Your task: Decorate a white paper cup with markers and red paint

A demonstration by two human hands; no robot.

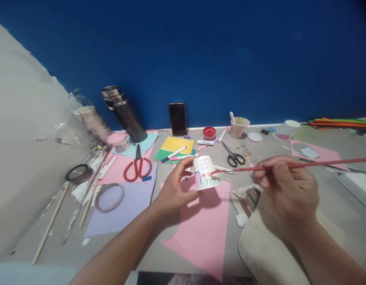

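My left hand (pixel 174 189) grips an upturned white paper cup (pixel 205 173) with a window and coloured marks drawn on its side. It holds the cup just above a pink paper sheet (pixel 201 233). My right hand (pixel 285 189) pinches a long red-handled paintbrush (pixel 290 166), and the brush tip touches the cup's right side. The brush handle runs off to the right.
Red scissors (pixel 138 167), black scissors (pixel 234 156), tape rolls (pixel 109 197), markers (pixel 174 153), a red paint pot (pixel 209 133), a patterned cup (pixel 239 126), a dark flask (pixel 125 114) and a phone (pixel 177 118) lie about. A cloth (pixel 266 237) lies under my right wrist. Coloured sticks (pixel 340 122) rest far right.
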